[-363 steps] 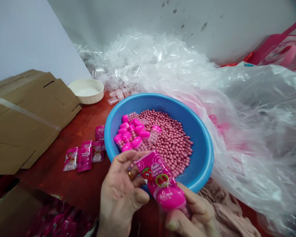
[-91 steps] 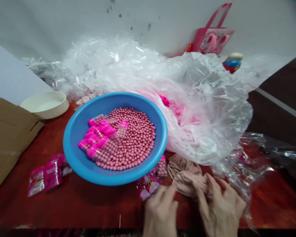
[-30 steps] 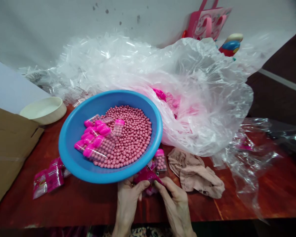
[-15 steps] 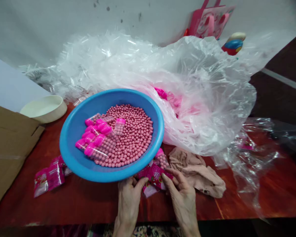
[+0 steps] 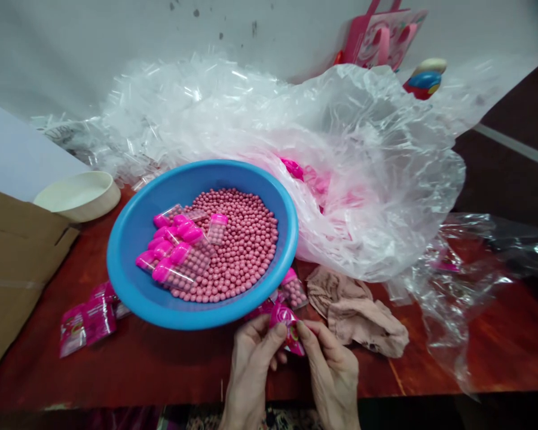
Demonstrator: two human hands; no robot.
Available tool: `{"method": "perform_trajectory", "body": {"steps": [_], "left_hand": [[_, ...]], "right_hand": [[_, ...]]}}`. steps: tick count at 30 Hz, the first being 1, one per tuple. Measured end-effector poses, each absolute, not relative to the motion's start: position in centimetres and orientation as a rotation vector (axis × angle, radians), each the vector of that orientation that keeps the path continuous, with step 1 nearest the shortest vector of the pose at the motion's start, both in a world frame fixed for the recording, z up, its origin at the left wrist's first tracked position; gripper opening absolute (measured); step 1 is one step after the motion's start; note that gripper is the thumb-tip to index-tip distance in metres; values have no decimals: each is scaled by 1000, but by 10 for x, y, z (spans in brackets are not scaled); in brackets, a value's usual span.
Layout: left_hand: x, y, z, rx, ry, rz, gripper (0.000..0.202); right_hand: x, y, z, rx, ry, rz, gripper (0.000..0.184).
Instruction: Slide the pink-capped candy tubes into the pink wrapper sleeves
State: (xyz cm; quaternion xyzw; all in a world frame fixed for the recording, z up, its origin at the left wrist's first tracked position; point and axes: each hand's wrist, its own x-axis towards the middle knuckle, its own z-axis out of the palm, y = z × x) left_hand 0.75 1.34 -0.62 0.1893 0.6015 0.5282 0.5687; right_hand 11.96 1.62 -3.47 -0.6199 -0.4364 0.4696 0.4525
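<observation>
Between my hands is a small pink printed plastic packet point(image 5: 287, 329), bent and held upright a little in front of the blue basin. My left hand point(image 5: 255, 358) pinches its left side, thumb on top. The fingers of my right hand point(image 5: 329, 361) close on its right edge. Just behind the packet lies a clear bottle with a pink cap point(image 5: 292, 288), filled with pink beads. The blue basin point(image 5: 183, 319) holds loose pink beads point(image 5: 242, 251) and several filled bottles with pink caps point(image 5: 177, 263).
More pink packets point(image 5: 89, 322) lie left of the basin. A crumpled beige cloth point(image 5: 358, 313) is at the right. Behind stand a plastic bag point(image 5: 376, 197) with pink pieces and a heap of clear tubes point(image 5: 183, 101). A white bowl point(image 5: 80, 200) and cardboard point(image 5: 22, 269) are leftward.
My hands have come closer together. The packet, lying flat among others before, is now raised and bent between my fingers. My left hand has shifted right.
</observation>
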Motion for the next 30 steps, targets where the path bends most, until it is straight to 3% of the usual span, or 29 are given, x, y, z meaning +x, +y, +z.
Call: {"method": "perform_trajectory", "body": {"steps": [3, 6, 11, 18, 21, 24, 27, 30], "left_hand": [[13, 18, -5, 332, 1389, 1317, 14], [14, 20, -3, 290, 1395, 1344, 10], [14, 19, 0, 285, 1408, 1325, 9], [20, 15, 6, 315, 1336, 1344, 21], [29, 13, 13, 312, 1248, 1354, 36], [34, 12, 19, 279, 1234, 1369, 31], [32, 9, 28, 216, 1285, 1383, 30], [25, 8, 47, 153, 1287, 1412, 35]], "right_hand": [[125, 14, -33, -1530, -1093, 1152, 23], [130, 15, -27, -1517, -1122, 1137, 31], [134, 15, -15, -1430, -1214, 1086, 4], [143, 11, -5, -1316, -1398, 872, 12], [149, 12, -1, -1297, -1462, 807, 13], [156, 13, 6, -1286, -1525, 799, 10], [159, 21, 10, -1322, -1558, 789, 36], [153, 40, 3, -1419, -1592, 688, 38]]}}
